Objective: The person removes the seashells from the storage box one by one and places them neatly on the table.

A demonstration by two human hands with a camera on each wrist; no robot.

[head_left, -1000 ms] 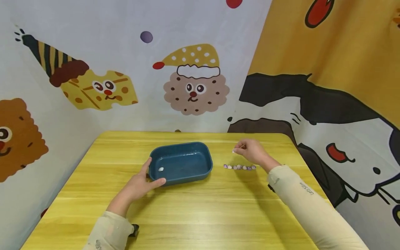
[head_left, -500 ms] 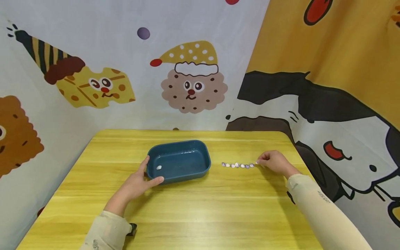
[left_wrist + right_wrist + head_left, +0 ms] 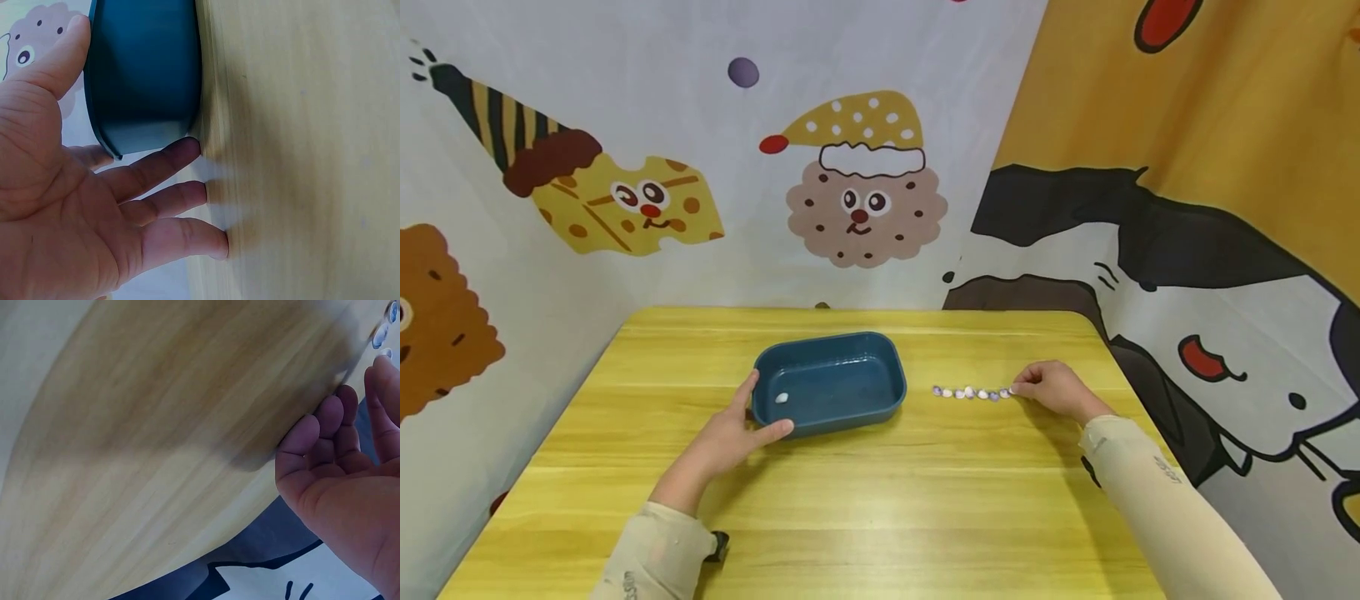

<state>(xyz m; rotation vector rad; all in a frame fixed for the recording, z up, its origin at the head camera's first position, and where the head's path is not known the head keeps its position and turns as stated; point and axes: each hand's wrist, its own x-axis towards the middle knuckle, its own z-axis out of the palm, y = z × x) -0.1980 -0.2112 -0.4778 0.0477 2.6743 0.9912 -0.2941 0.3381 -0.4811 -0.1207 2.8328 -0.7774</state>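
Note:
A dark blue rectangular plastic basin (image 3: 831, 427) stands on the table. My left hand (image 3: 721, 446) steadies its left end with spread fingers, thumb at the near wall and a finger at the end wall. In the left wrist view the other fingertips reach down to the tabletop. One small white shell (image 3: 782, 398) lies inside the basin. To the right runs a row of small purple-and-white shells (image 3: 970, 392). At the row's right end my right hand (image 3: 1056, 389) pinches a small white shell (image 3: 1012, 389) between thumb and forefinger, close over the table.
The yellow wood-grain table (image 3: 880, 508) has its far edge against a cartoon-printed curtain (image 3: 685, 100). Another printed drape (image 3: 1225, 308) hangs along the right side.
My right hand has moved right and lower, carrying the white shell from above the row to its right end. The left hand keeps its place at the basin.

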